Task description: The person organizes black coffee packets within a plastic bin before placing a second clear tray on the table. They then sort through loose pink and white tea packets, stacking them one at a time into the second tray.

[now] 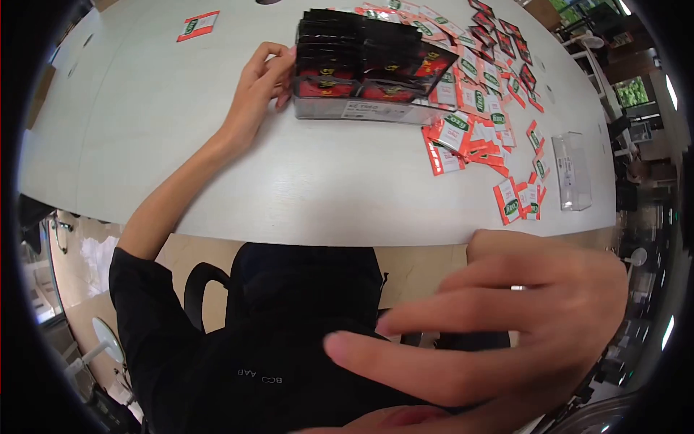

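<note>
Nearest the camera, a large bare right hand [535, 325] fills the lower right of the frame, its fingers loosely spread and holding nothing visible; well apart from it, at upper centre, the bare left hand [262, 79] has bent fingers touching the left end of a clear, shallow, rectangular plastic tray [318, 111], though I cannot tell whether it grips it. That tray stands on a white table [289, 188] at upper centre, with a printed white label [372, 110] on its near wall; it holds shiny black-and-red packets [361, 54] packed in two rows, rising above the rim, some leaning out at right.

Orange-red and white sachets with green ovals [473, 98] lie scattered beside it, towards the upper right; one similar orange-and-white sachet [198, 26] lies alone at upper left; small black-and-red sachets [506, 43] lie at upper right; a clear rectangular plastic box [582, 173] sits near the table's right edge.
</note>
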`<state>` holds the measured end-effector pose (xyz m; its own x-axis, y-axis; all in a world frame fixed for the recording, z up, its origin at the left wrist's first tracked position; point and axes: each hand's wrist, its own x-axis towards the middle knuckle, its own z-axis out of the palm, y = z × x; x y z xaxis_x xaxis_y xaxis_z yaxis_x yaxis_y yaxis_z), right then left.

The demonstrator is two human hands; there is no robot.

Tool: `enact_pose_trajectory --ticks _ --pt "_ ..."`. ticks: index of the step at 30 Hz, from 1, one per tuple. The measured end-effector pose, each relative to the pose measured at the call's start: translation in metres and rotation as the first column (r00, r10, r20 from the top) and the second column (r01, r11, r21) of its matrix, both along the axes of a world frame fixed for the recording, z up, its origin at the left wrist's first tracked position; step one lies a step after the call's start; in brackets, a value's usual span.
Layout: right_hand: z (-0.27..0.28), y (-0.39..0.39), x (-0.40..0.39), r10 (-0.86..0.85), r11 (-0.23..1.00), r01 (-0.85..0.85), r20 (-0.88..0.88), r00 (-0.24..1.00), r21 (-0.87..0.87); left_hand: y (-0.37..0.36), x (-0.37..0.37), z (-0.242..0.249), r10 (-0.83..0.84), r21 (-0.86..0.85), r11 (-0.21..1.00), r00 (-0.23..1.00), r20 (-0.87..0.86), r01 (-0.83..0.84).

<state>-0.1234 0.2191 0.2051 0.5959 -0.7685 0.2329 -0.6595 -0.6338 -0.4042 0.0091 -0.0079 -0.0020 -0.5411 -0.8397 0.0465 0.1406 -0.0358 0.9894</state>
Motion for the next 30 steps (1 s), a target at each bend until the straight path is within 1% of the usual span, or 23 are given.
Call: enact_pose_trajectory --ticks 2,3,4,6,7,8,10,11,12,14,15,16,18,19,20,22,23,25,27,28,29,30 --pt "0.007 -0.01 0.001 -0.021 0.992 0.032 -0.093 0.995 0.126 -0.002 -0.002 -0.001 0.016 0.01 1.0 1.0 0.005 -0.016" --pt "-0.01 -0.015 -0.005 0.001 1.0 -0.003 -0.042 0.999 -0.03 -0.002 -0.002 -0.001 0.023 0.007 1.0 1.0 0.01 -0.023" --pt "-0.009 -0.019 -0.014 -0.005 0.999 0.003 -0.047 0.999 -0.039 -0.001 -0.003 -0.001 0.017 -0.003 1.0 1.0 0.005 -0.017" --pt "-0.001 -0.028 -0.031 0.057 0.975 -0.12 -0.314 0.948 -0.187 -0.001 -0.001 0.002 0.01 0.015 1.0 1.0 0.001 -0.01" --pt "0.006 -0.014 -0.019 -0.196 0.98 0.193 -0.088 0.977 -0.042 0.002 -0.003 0.005 0.021 0.027 0.999 1.0 0.003 -0.021" --pt "0.01 -0.016 -0.025 -0.182 0.982 0.176 -0.093 0.979 -0.062 0.001 -0.002 0.005 0.037 0.009 0.999 0.999 -0.006 -0.037" --pt "0.021 -0.016 -0.05 0.016 0.994 -0.02 -0.033 0.999 -0.106 0.0 -0.002 0.001 0.008 0.029 1.0 1.0 -0.011 -0.008" --pt "0.033 -0.01 -0.049 -0.015 0.999 0.013 -0.058 0.998 -0.035 -0.001 -0.002 0.001 0.004 0.038 0.999 1.0 -0.01 -0.004" --pt "0.038 -0.005 -0.047 -0.015 0.999 0.012 -0.064 0.998 -0.043 -0.001 -0.002 0.002 0.005 0.03 1.0 1.0 -0.016 -0.004" --pt "0.043 0.006 -0.04 -0.068 0.997 0.069 -0.028 0.997 0.019 -0.002 -0.001 0.002 -0.01 0.063 0.998 1.0 0.006 0.01" --pt "0.043 0.015 -0.037 -0.152 0.988 0.152 -0.024 0.988 0.023 -0.002 -0.002 0.002 -0.017 0.062 0.998 1.0 0.006 0.016" --pt "0.043 0.021 -0.034 -0.159 0.987 0.159 -0.022 0.987 0.026 -0.002 -0.001 0.002 -0.008 0.047 0.999 1.0 0.012 0.007" --pt "0.044 0.03 -0.03 -0.208 0.978 0.201 -0.166 0.964 -0.055 -0.001 -0.002 0.003 -0.007 0.04 0.999 1.0 0.028 0.006" --pt "0.067 0.025 -0.01 -0.36 0.893 0.422 -0.312 0.879 0.159 0.0 -0.002 0.004 0.0 0.031 1.0 1.0 0.025 -0.001" --pt "0.064 0.025 -0.012 -0.361 0.89 0.423 -0.308 0.88 0.167 0.0 -0.002 0.004 0.008 0.022 1.0 1.0 0.022 -0.008" --pt "0.054 0.026 -0.02 -0.297 0.949 0.311 -0.17 0.94 0.059 0.0 -0.001 0.001 -0.005 0.026 1.0 1.0 0.026 0.004" --pt "0.045 0.024 -0.025 -0.298 0.949 0.311 -0.171 0.939 0.056 -0.002 -0.001 0.001 -0.011 0.022 1.0 1.0 0.019 0.011" --pt "0.019 0.017 -0.04 -0.128 0.987 0.129 0.011 0.992 -0.091 -0.001 -0.001 0.003 -0.008 0.03 1.0 1.0 0.02 0.007" --pt "0.005 0.008 -0.059 0.07 0.962 -0.029 0.144 0.987 -0.27 0.0 -0.002 0.004 -0.017 0.03 0.999 1.0 0.008 0.017" --pt "0.01 0.002 -0.073 0.112 0.992 -0.105 0.092 0.989 -0.077 0.0 -0.002 0.002 -0.007 0.028 1.0 1.0 0.009 0.007" --pt "0.016 -0.005 -0.087 0.157 0.979 -0.163 0.052 0.986 0.123 -0.001 -0.003 0.001 0.002 0.025 1.0 1.0 0.012 -0.002" --pt "0.014 -0.013 -0.093 0.061 0.983 -0.088 0.163 0.985 0.163 -0.001 -0.002 0.003 -0.006 0.014 1.0 1.0 0.001 0.006"
